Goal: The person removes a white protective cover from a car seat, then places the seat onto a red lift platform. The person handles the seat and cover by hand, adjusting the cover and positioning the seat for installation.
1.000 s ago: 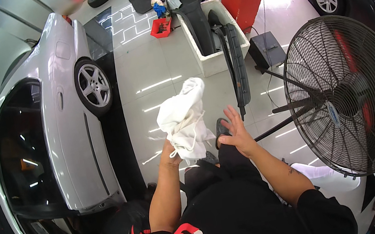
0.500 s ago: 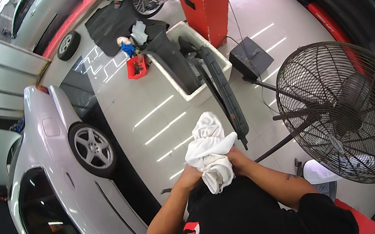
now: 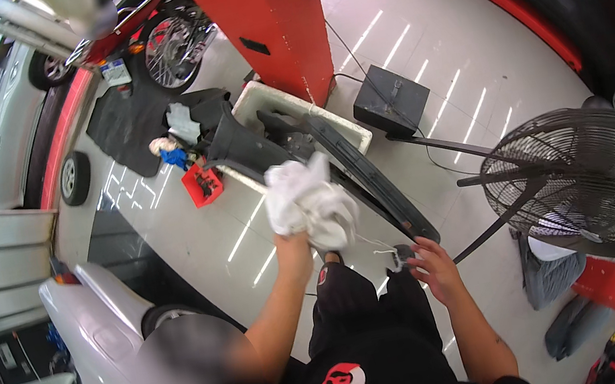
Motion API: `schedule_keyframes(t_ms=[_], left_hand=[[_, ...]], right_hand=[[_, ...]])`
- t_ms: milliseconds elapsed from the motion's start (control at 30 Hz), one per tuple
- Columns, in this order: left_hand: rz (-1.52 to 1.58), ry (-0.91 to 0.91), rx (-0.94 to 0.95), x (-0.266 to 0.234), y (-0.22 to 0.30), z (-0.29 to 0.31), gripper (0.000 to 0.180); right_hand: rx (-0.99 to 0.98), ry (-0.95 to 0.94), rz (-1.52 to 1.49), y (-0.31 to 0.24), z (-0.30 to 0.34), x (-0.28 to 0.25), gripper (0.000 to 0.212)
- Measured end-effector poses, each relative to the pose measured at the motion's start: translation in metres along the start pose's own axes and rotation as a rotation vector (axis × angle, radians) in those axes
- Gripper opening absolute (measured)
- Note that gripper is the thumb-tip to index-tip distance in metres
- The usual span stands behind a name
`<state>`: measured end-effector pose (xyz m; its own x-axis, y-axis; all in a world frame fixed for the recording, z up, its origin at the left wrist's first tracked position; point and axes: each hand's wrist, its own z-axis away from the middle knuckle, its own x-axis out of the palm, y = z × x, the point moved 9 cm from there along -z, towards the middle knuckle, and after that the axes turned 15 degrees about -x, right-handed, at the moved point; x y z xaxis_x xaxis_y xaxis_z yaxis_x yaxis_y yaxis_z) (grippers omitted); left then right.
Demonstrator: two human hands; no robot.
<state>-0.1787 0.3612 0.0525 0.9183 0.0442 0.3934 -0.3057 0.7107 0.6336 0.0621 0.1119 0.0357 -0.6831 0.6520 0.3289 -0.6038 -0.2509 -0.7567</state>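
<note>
A bunched white cloth (image 3: 311,206) is gripped in my left hand (image 3: 295,253), held up in front of my body; its folds hide my fingertips. A loose white thread trails from the cloth toward the right. My right hand (image 3: 435,266) is off the cloth, fingers apart and holding nothing. It hovers by the near end of a long dark plastic trim panel (image 3: 369,169); whether it touches the panel I cannot tell. That panel leans out of a white foam box (image 3: 346,132) that holds more dark plastic parts.
A large black fan (image 3: 583,186) stands right, its legs reaching toward the box. Behind the box rises a red post (image 3: 268,28), with a dark metal box (image 3: 391,100) beside it. A red bin (image 3: 203,185) sits left of the foam box. A silver car (image 3: 106,323) is close on my left.
My right hand has let go of the cloth and moved right toward the trim panel's end. My left hand keeps the cloth, now slightly higher and left. The view has turned and shifted.
</note>
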Motion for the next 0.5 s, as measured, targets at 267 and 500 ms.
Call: schedule_keyframes(t_ms=[267, 500], left_hand=[[-0.251, 0.316, 0.877, -0.008, 0.212, -0.152, 0.083], [-0.608, 0.581, 1.309, 0.031, 0.237, -0.189, 0.091]], right_hand=[[0.296, 0.434, 0.043, 0.149, 0.071, -0.043, 0.053], [0.543, 0.583, 0.301, 0.243, 0.163, -0.084, 0.053]])
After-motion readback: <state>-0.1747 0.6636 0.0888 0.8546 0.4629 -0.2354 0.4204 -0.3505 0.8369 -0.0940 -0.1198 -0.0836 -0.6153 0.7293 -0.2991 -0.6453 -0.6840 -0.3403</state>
